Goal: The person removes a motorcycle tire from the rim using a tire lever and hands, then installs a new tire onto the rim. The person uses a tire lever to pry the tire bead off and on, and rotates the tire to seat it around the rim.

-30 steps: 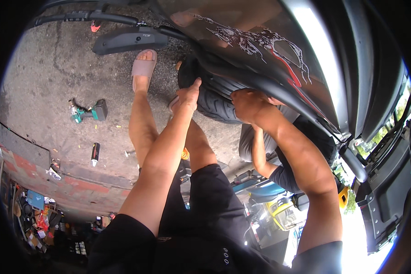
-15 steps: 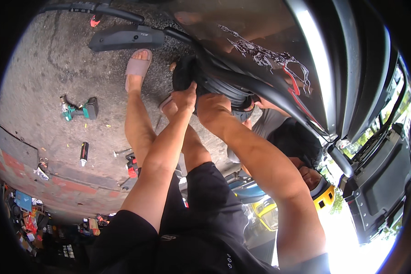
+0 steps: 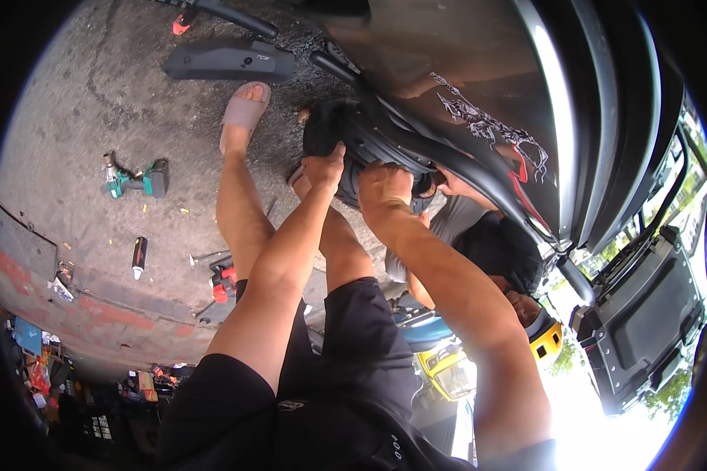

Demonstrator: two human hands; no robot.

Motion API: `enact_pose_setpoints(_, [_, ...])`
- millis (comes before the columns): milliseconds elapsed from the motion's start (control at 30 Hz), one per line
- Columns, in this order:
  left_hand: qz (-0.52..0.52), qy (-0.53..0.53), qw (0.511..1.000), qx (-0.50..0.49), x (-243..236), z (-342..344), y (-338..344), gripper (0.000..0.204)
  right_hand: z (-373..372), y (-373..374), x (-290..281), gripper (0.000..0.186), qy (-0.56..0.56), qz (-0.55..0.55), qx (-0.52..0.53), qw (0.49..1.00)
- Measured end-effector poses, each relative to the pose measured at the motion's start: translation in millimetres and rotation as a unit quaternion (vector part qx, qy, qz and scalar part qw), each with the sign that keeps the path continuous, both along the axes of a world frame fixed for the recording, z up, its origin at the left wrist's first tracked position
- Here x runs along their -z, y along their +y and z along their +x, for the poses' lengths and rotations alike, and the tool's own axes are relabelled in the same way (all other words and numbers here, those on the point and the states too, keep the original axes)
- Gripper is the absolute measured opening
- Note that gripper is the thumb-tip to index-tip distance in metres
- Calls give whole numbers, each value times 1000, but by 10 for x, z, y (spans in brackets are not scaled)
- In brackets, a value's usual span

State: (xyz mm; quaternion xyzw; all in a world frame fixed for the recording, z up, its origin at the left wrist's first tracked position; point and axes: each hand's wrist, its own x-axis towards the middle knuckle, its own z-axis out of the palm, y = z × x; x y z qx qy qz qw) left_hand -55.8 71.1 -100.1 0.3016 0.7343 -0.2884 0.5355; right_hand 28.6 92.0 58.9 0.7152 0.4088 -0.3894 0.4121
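Note:
A black tyre [image 3: 355, 129] sits low beneath the dark side panel [image 3: 416, 55] of a motorbike or scooter. My left hand [image 3: 323, 169] is closed at the tyre's near left edge, thumb uppermost. A short way to the right, my right hand [image 3: 386, 185] curls its fingers over the same edge, knuckles up. Both hands' fingertips are hidden. Beyond my right hand, a co-worker's hand [image 3: 452, 182] reaches to the wheel's right side. A black tubular bar [image 3: 448, 153] runs slantwise above the wheel.
A dark cover [image 3: 228, 61] lies on the ground beyond my sandalled foot. To the left are a green-and-black cordless power tool [image 3: 137, 179], a small black canister [image 3: 140, 257] and a red tool [image 3: 224, 281]. A co-worker in dark clothing [image 3: 499, 247] crouches at right. A black case [image 3: 644, 314] hangs behind.
My right wrist has bent and its closed fingers now show on the tyre's edge. My left hand keeps its hold. The whole view has shifted slightly.

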Motion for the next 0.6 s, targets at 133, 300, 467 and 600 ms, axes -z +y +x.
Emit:
enact_pose_setpoints(133, [-11, 3, 1000, -1, -19, 12, 59, 128, -6, -248, 2, 30, 16, 71, -49, 996])
enact_pose_setpoints(300, [11, -7, 998, -55, 101, -44, -80, 127, 355, -372, -811, 56, 50, 48, -66, 995])
enact_pose_setpoints(467, [1, -12, 999, -43, 570, -183, -318, 129, 485, -716, -899, 63, 100, 84, 170, 977])
enact_pose_setpoints(600, [-22, -28, 994, -102, 622, -181, -326, 130, 370, -918, -532, 56, 152, 82, 271, 947])
